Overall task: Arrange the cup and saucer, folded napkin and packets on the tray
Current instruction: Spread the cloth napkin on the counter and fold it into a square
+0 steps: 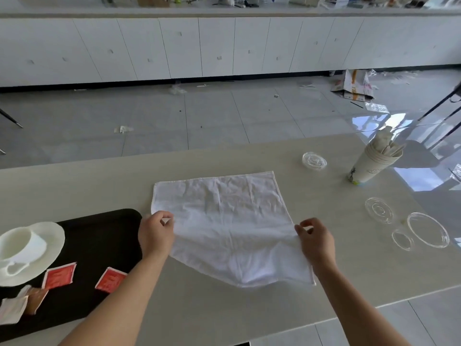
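Cup [18, 242] on saucer [51, 236] and packets [59, 275] sit on the tray [104, 236]; remaining: the napkin [224, 221], unfolded on the table [74, 186] beside it, edges pinched by left hand [156, 234] and right hand [315, 239].

White napkin [224, 221] unfolded on table; cup [18, 242], saucer [53, 236], red packets [59, 275] on black tray [104, 236]

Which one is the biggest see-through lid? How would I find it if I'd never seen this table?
Start at the white napkin spread in the middle of the table, then look along the table to its right end. Three clear plastic lids lie close together there, nearer than the stack of paper cups. The biggest lid is the outermost one, a plain wide ring.
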Tool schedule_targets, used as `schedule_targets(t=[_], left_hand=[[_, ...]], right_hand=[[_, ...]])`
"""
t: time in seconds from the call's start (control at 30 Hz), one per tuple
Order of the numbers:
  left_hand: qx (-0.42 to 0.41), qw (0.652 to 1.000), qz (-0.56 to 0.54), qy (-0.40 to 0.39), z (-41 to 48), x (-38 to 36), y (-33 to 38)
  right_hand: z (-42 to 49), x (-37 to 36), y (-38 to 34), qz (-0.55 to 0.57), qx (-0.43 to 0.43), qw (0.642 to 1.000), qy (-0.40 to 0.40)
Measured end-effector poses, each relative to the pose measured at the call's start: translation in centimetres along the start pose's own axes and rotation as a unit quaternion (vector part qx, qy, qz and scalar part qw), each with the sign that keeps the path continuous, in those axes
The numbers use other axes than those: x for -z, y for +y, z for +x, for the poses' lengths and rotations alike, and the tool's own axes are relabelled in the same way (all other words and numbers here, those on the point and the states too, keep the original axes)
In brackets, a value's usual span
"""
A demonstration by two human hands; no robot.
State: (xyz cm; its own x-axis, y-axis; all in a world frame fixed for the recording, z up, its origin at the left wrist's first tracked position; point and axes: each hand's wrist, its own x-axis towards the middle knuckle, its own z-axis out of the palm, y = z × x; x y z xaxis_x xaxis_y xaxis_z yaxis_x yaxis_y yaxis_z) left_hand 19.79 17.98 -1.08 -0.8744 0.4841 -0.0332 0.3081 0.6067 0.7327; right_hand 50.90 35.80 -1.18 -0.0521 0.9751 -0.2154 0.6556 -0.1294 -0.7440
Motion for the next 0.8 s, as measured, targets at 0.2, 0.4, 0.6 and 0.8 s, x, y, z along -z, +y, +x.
schedule_targets(t=[0.2, 0.4, 0.6, 0.8], left_hand=[[0.027, 0.999, -0.035, -0.013, -6.1, 0.5, -2.0], [-0.186, 0.925, 0.304, -0.13, -10.6, -0.1, -4.5], [-0.276, 0.885, 0.358, -0.114, -9.8, 0.9, -4.9], [-0.223, 0.898, 0.327, -0.193, -7.3, 0.2, -4.4]], right_hand=[[-2.1, 0.3, 3.2, -0.244, 0.243, 0.938, 0.024], [-4.0, -2.5, 6.8, -0.351, 0.322, 0.863, -0.168], [-3.3, -1.6, 8.4, -0.35, 0.332, 0.863, -0.151], [-3.4, -1.9, 7.9, -0.337, 0.337, 0.863, -0.165]])
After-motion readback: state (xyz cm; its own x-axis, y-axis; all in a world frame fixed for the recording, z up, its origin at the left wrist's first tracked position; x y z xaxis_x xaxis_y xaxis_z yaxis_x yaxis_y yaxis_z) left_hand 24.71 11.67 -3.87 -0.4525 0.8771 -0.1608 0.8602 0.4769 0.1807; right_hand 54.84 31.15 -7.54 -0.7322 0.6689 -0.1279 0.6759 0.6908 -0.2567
